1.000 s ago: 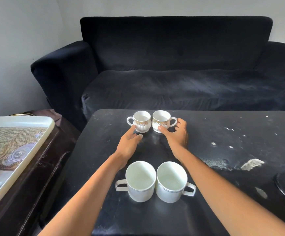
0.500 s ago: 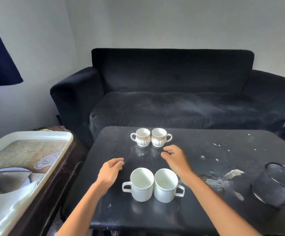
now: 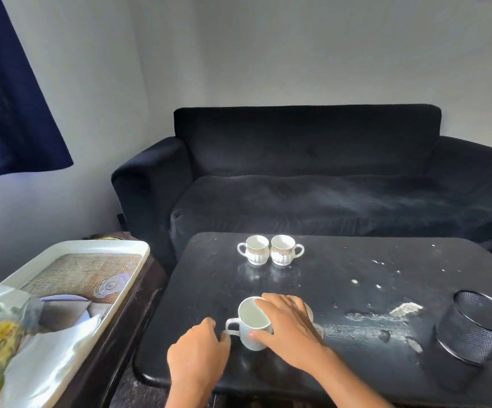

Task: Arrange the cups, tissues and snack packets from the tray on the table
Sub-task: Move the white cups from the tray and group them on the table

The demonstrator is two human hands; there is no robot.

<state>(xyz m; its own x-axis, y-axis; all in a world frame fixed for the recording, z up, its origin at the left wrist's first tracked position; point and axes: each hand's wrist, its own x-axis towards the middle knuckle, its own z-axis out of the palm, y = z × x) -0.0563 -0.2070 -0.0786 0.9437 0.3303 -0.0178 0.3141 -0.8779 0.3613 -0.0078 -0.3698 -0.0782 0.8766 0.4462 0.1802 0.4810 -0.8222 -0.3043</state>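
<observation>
Right hand spread flat over two plain white mugs on the bench, thumb against the nearer mug's side, left hand loosely curled just beside its handle, two patterned cups beyond the fingers

Right hand rests over two plain mugs on the worktop. Left hand touches one handle. Two patterned cups stand beyond.
</observation>
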